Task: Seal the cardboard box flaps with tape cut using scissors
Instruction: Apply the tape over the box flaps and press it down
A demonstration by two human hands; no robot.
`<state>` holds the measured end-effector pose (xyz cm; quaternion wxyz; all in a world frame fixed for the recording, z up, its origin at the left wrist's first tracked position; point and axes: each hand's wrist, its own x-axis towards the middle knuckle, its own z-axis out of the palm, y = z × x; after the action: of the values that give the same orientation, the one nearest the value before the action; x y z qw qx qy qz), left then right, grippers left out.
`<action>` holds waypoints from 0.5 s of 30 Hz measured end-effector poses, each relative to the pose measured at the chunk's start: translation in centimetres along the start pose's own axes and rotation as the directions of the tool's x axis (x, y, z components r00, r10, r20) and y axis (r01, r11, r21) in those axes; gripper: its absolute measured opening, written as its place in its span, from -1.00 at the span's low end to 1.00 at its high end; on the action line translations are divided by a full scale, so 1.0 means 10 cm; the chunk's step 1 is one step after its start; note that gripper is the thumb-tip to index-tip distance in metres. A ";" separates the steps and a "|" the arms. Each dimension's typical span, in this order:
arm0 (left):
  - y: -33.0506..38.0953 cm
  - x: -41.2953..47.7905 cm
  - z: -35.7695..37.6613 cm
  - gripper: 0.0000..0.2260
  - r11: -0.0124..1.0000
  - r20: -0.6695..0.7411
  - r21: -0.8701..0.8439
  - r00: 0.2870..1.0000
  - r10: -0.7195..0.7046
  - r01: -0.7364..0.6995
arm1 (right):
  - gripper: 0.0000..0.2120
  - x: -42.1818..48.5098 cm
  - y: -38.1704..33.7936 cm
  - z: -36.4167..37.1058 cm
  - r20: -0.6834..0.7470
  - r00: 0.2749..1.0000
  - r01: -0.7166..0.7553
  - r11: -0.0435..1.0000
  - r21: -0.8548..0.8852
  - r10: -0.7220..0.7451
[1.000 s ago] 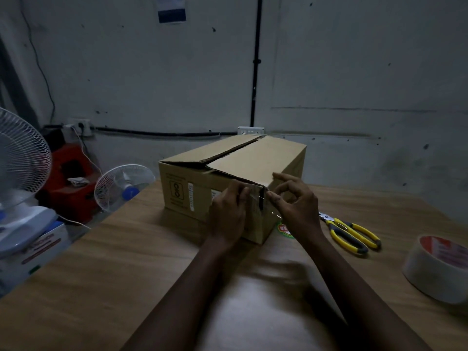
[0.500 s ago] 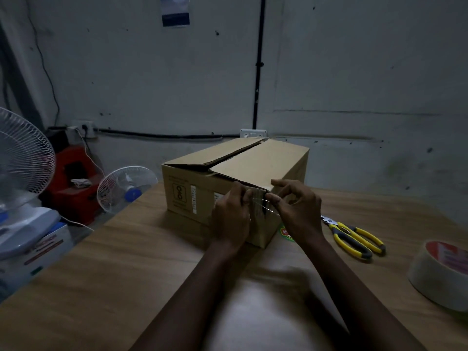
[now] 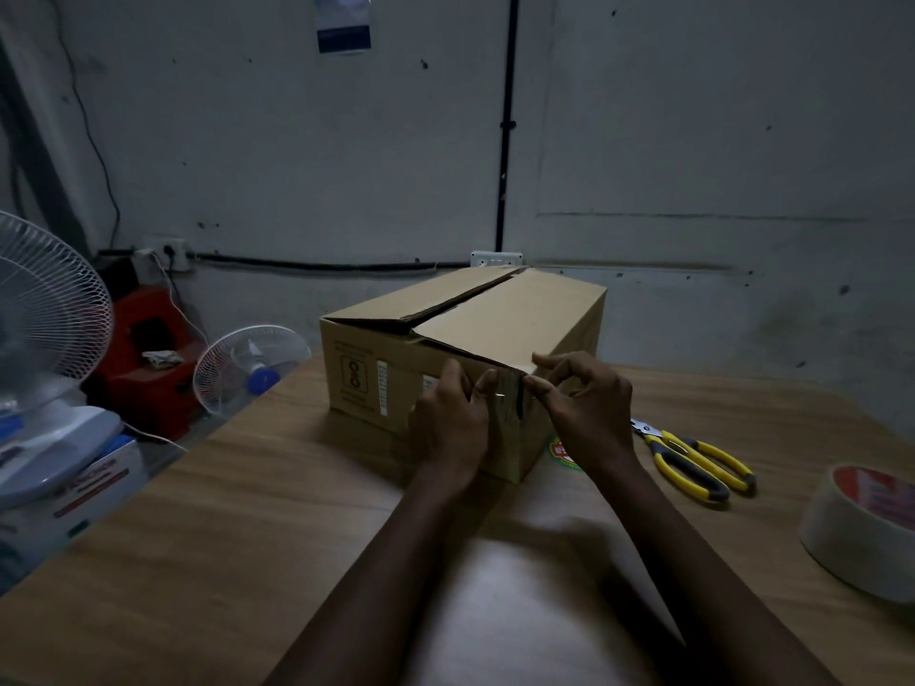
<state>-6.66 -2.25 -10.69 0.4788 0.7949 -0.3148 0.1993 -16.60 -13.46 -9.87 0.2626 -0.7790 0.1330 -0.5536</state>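
A brown cardboard box (image 3: 495, 319) sits on the wooden table (image 3: 247, 512), its top flaps folded down with a gap along the seam and the near flap slightly raised. My left hand (image 3: 453, 423) rests against the box's near face. My right hand (image 3: 589, 408) pinches beside the near corner. Between their fingertips a short strip of clear tape (image 3: 502, 396) glints, held by both hands right at the corner edge. Yellow-handled scissors (image 3: 693, 460) lie on the table to the right of the box. A tape roll (image 3: 861, 532) with a red core label stands at the far right.
A large white fan (image 3: 49, 299) and a small fan (image 3: 247, 363) stand off the table's left side, with a red object (image 3: 143, 368) and a white carton (image 3: 74, 492). A grey wall with cables is close behind the box.
Both hands stay at the box's near corner with the clear strip between them. My right fingers have shifted slightly along the corner edge. The scissors and roll have not moved.
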 end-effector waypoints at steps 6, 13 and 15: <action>-0.07 -0.01 -0.03 -0.57 0.995 0.108 0.096 0.994 -0.022 0.012 | -0.77 0.00 0.01 0.00 0.014 1.000 -0.007 1.000 -0.013 0.007; -0.14 0.05 -0.02 -0.67 1.000 -0.006 0.003 1.000 0.025 -0.025 | -0.78 -0.01 0.00 0.00 0.000 1.000 -0.018 1.000 -0.009 0.018; -0.18 0.10 0.00 -0.69 0.989 -0.115 -0.041 0.984 0.135 -0.140 | -0.76 -0.01 0.00 0.00 -0.008 1.000 -0.013 1.000 -0.006 0.013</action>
<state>-4.66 -1.93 -11.22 0.5001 0.7469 -0.3463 0.2685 -16.64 -13.39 -9.93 0.2633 -0.7766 0.1410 -0.5547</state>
